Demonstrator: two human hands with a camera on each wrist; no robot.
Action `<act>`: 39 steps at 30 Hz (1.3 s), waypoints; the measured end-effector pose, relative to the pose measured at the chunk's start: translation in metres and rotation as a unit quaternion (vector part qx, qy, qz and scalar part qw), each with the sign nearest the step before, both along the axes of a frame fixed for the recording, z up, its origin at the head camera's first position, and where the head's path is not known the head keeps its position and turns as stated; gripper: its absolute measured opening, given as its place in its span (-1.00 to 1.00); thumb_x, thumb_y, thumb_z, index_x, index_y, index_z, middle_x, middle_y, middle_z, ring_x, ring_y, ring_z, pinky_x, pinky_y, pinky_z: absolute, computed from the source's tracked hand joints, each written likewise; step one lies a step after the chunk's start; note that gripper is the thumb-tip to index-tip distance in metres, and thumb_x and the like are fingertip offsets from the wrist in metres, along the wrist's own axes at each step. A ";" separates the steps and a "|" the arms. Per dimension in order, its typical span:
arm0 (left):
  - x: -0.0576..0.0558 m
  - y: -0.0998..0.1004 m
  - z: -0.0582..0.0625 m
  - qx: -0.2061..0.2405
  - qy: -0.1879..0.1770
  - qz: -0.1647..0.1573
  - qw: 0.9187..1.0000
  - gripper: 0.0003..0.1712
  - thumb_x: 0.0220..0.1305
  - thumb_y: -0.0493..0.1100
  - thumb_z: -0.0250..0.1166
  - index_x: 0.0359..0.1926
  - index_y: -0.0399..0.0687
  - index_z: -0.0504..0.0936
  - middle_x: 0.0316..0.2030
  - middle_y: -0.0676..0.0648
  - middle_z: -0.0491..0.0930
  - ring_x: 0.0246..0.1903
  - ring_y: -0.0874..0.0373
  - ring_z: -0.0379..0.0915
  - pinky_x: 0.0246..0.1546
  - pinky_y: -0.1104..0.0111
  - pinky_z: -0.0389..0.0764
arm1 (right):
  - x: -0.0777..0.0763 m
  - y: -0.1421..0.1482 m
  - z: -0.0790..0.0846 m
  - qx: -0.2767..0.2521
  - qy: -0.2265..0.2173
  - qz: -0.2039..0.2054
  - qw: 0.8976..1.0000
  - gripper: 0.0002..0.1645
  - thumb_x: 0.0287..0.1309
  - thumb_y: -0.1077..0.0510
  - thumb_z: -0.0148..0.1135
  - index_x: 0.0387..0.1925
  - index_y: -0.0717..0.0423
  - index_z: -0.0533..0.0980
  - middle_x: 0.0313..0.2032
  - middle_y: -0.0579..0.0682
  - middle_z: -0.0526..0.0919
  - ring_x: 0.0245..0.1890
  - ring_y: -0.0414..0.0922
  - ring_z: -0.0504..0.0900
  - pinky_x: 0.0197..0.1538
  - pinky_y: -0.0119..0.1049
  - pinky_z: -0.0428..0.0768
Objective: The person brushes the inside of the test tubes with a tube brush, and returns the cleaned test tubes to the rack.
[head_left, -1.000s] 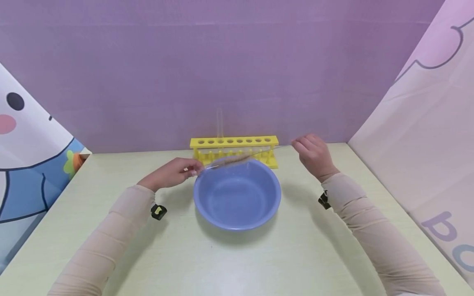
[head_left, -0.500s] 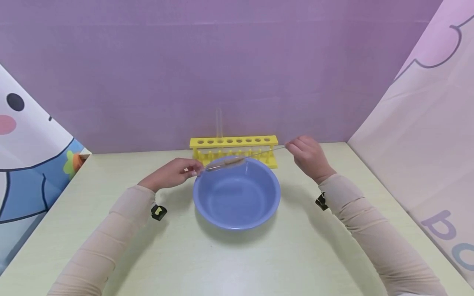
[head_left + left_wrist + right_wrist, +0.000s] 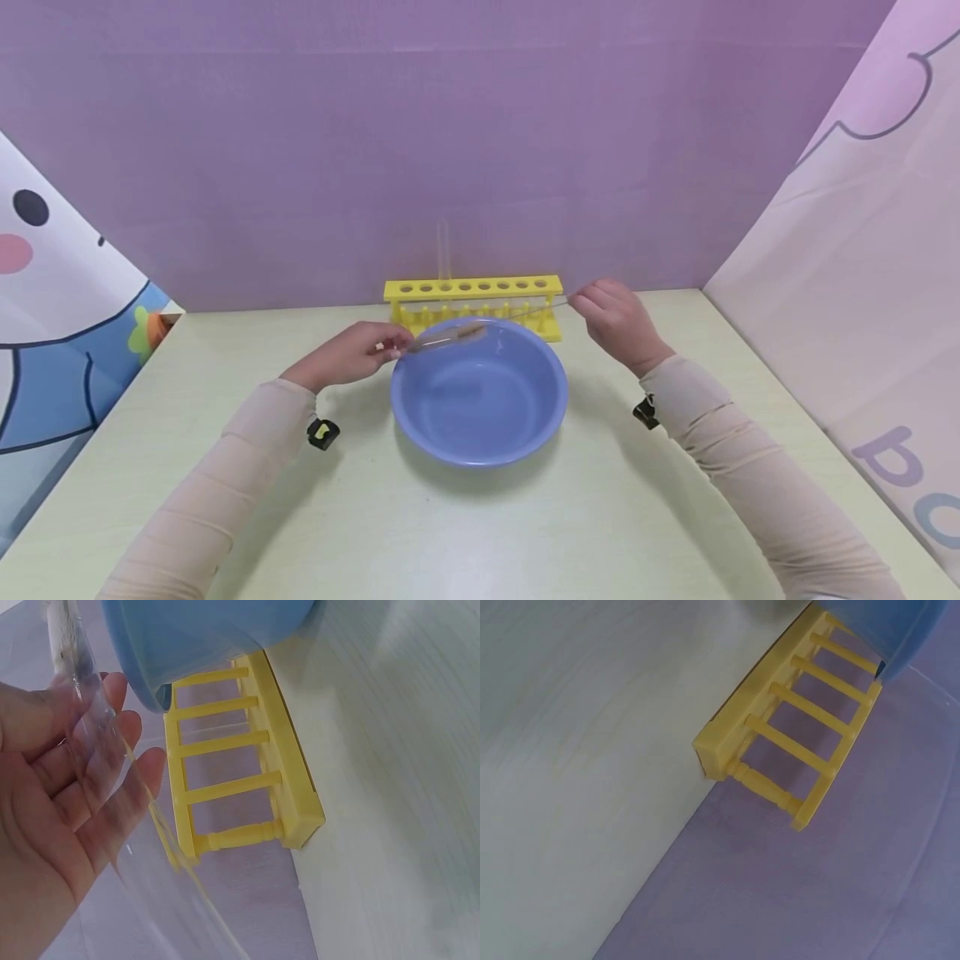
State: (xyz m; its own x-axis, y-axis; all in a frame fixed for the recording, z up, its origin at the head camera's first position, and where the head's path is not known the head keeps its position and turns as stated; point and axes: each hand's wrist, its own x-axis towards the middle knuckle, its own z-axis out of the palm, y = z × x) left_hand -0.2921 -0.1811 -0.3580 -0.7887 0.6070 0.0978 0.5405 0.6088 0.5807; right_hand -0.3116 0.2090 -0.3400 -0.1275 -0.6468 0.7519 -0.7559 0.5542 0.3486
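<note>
A purple backdrop [image 3: 480, 142] hangs behind the pale table [image 3: 480, 533], between a cartoon-printed sheet [image 3: 56, 367] and a lettered sheet [image 3: 877, 292].

The basin [image 3: 480, 417] is smooth, glossy plastic; the rack [image 3: 474, 296], plastic with a duller sheen. The held tube [image 3: 157, 877] is clear and shiny, glass or plastic. The brush [image 3: 472, 331] has a stem that, small as it shows, may be metal wire. The desk [image 3: 480, 542] is smooth, the sleeves [image 3: 780, 492] matt, wrinkled cloth.

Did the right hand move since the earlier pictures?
Yes. In the head view, the right hand has moved left, closer to the right end of the rack.
</note>
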 end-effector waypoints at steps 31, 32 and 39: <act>0.002 0.003 0.001 -0.015 0.032 0.027 0.999 -0.74 0.25 -0.40 0.15 -0.06 -0.15 0.59 -0.25 -0.01 0.61 -0.23 0.08 0.45 -0.14 0.15 0.53 | 0.008 -0.020 0.004 -0.002 -0.127 0.026 0.992 -0.70 -0.11 0.63 0.10 -0.46 0.23 0.52 -0.57 0.05 0.55 -0.56 -0.06 0.44 -0.49 -0.27 0.46; 0.002 0.003 0.001 -0.015 0.031 0.029 0.999 -0.74 0.25 -0.40 0.15 -0.06 -0.15 0.59 -0.24 -0.02 0.60 -0.22 0.08 0.45 -0.13 0.15 0.54 | 0.009 -0.021 0.004 -0.005 -0.137 0.022 0.990 -0.71 -0.10 0.62 0.10 -0.46 0.22 0.52 -0.58 0.05 0.55 -0.56 -0.07 0.44 -0.49 -0.28 0.46; 0.001 0.003 0.001 -0.018 0.026 0.038 0.999 -0.73 0.26 -0.41 0.15 -0.05 -0.13 0.59 -0.22 -0.02 0.61 -0.19 0.06 0.47 -0.08 0.11 0.54 | 0.013 -0.025 0.005 -0.029 -0.202 0.005 0.979 -0.74 -0.04 0.57 0.14 -0.50 0.18 0.53 -0.57 0.01 0.53 -0.54 -0.13 0.47 -0.44 -0.28 0.54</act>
State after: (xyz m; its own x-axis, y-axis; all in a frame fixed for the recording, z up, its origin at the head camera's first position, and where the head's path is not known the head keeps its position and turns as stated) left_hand -0.2909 -0.1780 -0.3567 -0.8266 0.5502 0.1184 0.5211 0.6688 0.5302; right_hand -0.2990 0.1837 -0.3351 -0.4169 -0.6077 0.6759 -0.8306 0.5567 -0.0119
